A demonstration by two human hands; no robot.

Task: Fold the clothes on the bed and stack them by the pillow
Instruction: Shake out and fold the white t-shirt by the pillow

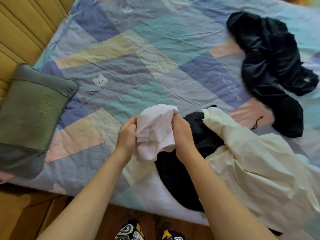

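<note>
Hands, left (127,135) and right (182,134), both clutch bunched white garment (155,129) above bed (138,58), pillow (31,110) well left. Risk: bunched cloth folds crooked; loose end could snag black pile (199,135) below.

Bed (131,54) carries pillow (29,116) at left; cream garment (256,163) and black clothes (270,66) lie well right of pillow.

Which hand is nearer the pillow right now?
Left. The left hand grips the white garment on the side facing the pillow; the right hand holds the far side.
</note>
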